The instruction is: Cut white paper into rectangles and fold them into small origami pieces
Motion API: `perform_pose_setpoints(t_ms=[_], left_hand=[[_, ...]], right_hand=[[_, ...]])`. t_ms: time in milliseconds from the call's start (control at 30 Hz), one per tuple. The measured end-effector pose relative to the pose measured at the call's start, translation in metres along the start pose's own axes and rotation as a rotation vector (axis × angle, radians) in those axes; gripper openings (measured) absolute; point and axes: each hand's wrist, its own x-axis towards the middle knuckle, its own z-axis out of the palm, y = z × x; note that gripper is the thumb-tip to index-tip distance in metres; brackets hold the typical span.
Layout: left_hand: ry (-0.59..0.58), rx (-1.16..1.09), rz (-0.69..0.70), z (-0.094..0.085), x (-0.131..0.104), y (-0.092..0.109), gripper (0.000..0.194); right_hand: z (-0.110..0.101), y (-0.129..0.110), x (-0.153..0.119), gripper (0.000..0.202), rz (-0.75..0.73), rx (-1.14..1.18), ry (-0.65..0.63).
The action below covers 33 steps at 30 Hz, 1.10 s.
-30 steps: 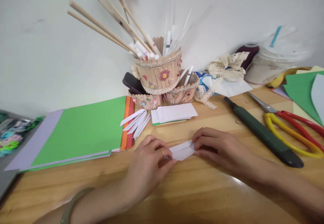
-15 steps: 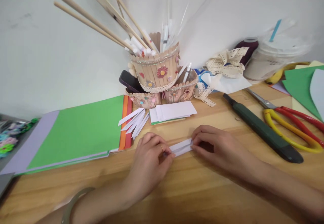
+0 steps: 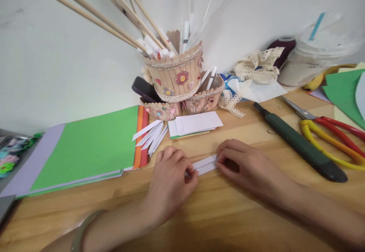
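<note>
A small white paper strip [image 3: 205,165] with a crease along its length lies low over the wooden table, between my two hands. My left hand [image 3: 174,181] pinches its left end, the thumb and fingers closed on it. At the right end, the fingertips of my right hand [image 3: 242,162] are closed on the paper too. Both ends of the strip are hidden under the fingers. Behind my hands lie a stack of white paper slips [image 3: 198,124] and a fan of narrow folded white strips [image 3: 151,135].
Green and purple paper sheets [image 3: 91,149] lie at left. Decorated stick pots [image 3: 173,77] hold pens and long wooden sticks. On the right are a dark green cutter [image 3: 296,141], scissors [image 3: 330,130], lace ribbon [image 3: 258,65] and a lidded plastic cup [image 3: 319,62].
The strip's crease shows more plainly, its two halves lying more evenly. Both hands stay on its ends, barely shifted. The camera view has moved slightly.
</note>
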Motion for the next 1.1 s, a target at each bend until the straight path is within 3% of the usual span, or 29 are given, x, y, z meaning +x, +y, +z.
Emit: perform_pose_setpoints(t_ms=[400,533,733,833,933,1100], left_hand=[[-0.031,0.035,0.014,0.0,-0.001,0.0,0.006],[0.038,0.043,0.186,-0.002,-0.003,-0.004,0.019],[0.178,0.277,0.505,0.0,-0.012,-0.011,0.027],[0.125,0.426,0.607,0.002,-0.019,-0.007,0.034],[0.075,0.515,0.615,0.003,-0.023,-0.002,0.033],[0.013,0.545,0.577,0.001,-0.023,0.0,0.035]], right_hand=[[-0.007,0.002,-0.002,0.011,-0.016,-0.033,-0.105],[-0.01,0.003,-0.001,0.018,-0.136,-0.084,-0.099],[-0.015,0.001,-0.005,0.02,-0.305,-0.308,-0.1],[-0.011,-0.008,-0.013,0.026,-0.417,-0.462,-0.075],[-0.003,-0.02,-0.021,0.038,-0.499,-0.565,-0.043],[0.005,-0.029,-0.028,0.041,-0.473,-0.617,0.0]])
